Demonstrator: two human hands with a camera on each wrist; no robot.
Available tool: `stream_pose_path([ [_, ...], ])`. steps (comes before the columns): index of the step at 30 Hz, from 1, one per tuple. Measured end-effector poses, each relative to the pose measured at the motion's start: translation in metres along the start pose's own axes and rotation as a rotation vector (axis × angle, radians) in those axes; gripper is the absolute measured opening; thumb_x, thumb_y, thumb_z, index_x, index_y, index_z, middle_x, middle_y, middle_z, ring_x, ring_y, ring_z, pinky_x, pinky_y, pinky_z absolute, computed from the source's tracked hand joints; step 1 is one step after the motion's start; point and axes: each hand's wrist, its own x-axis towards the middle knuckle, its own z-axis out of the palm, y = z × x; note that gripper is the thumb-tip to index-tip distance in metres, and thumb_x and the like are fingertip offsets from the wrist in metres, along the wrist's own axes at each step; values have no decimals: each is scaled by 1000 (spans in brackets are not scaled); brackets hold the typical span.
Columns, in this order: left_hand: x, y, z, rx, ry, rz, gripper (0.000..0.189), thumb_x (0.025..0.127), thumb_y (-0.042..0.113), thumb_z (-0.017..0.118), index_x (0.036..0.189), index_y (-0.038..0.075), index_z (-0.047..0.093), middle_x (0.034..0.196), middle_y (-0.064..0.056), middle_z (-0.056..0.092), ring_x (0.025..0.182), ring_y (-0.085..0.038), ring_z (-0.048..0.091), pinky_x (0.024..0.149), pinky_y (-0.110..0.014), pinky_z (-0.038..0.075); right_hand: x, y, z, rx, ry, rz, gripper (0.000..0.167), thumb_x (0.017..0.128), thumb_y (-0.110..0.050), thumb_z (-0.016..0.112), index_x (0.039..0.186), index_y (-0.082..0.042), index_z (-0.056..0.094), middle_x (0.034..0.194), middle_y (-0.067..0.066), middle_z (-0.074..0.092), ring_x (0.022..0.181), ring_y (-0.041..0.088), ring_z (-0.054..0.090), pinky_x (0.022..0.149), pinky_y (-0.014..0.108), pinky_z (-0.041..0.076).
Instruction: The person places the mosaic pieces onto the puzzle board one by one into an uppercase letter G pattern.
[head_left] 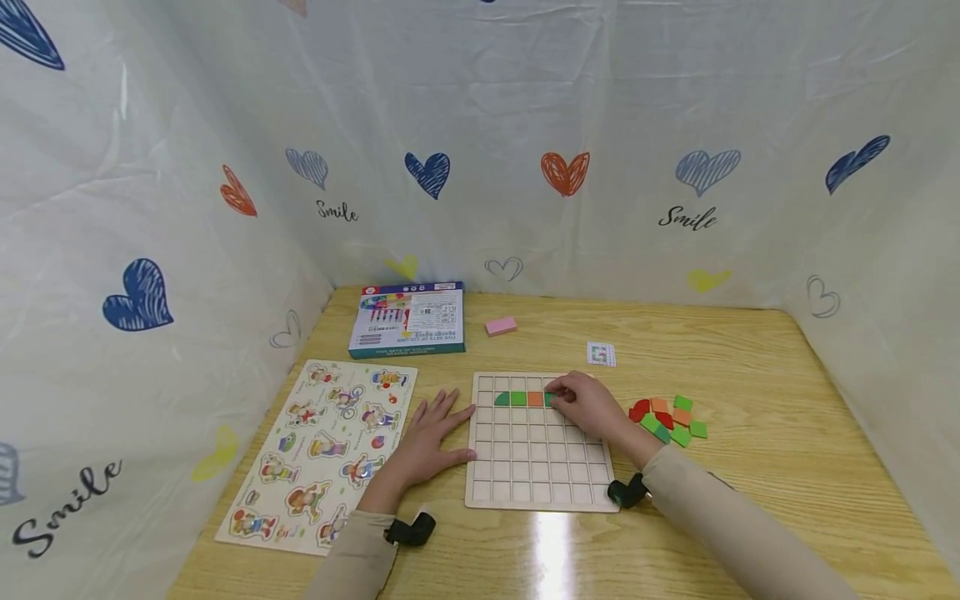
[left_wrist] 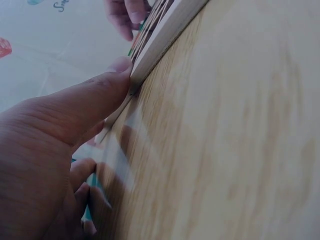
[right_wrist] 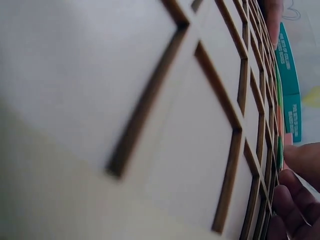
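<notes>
A pale wooden grid board [head_left: 540,454] lies on the table, its upper row holding a green quarter-round tile [head_left: 502,400], a light green square tile [head_left: 518,399] and an orange square tile [head_left: 535,399]. At the right end of that row my right hand [head_left: 588,404] pinches a dark green tile [head_left: 549,399], partly hidden by the fingers. My left hand [head_left: 429,442] lies flat with fingers spread. Its thumb [left_wrist: 107,85] touches the board's left edge, and the index fingertip also meets that edge in the head view. The exact shape of the pinched tile cannot be seen.
Loose red, orange and green tiles [head_left: 681,435] lie in a pile right of the board, beside the right forearm. A small pattern card [head_left: 601,354], a pink block [head_left: 501,326] and a boxed set [head_left: 408,321] stand behind. A picture puzzle board [head_left: 300,425] lies at left.
</notes>
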Motion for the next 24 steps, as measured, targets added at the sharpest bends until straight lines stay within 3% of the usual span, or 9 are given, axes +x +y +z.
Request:
stream_pose_path([
  [4,0,1,0,1,-2,1,76,92,55,69,157,26,43,169,-10,19,157,-31,8,126,-53,0,-7,3,-5,27,12,2,21,97,-14,70,117,-11,75,105,-1,66,93,14,62,85,38,56],
  [13,0,4,-3,0,-3,7,76,92,52,70,157,23,44,168,-12,20,156,-33,9,126,-54,0,-26,15,-24,9,41,-79,21,97,-9,67,116,-12,75,103,-3,66,87,13,57,75,32,52],
  [18,0,4,-4,2,-9,5,76,92,52,70,157,23,44,168,-12,20,156,-33,8,126,-54,0,-38,28,-36,-13,78,-58,21,97,-8,68,117,-9,74,107,1,68,92,15,61,79,35,55],
  [24,0,4,-3,-1,-7,5,76,92,53,70,157,23,44,169,-11,20,156,-32,8,126,-54,0,-51,45,-52,-38,112,-11,22,96,-8,70,118,-6,73,108,5,68,93,18,62,75,31,55],
])
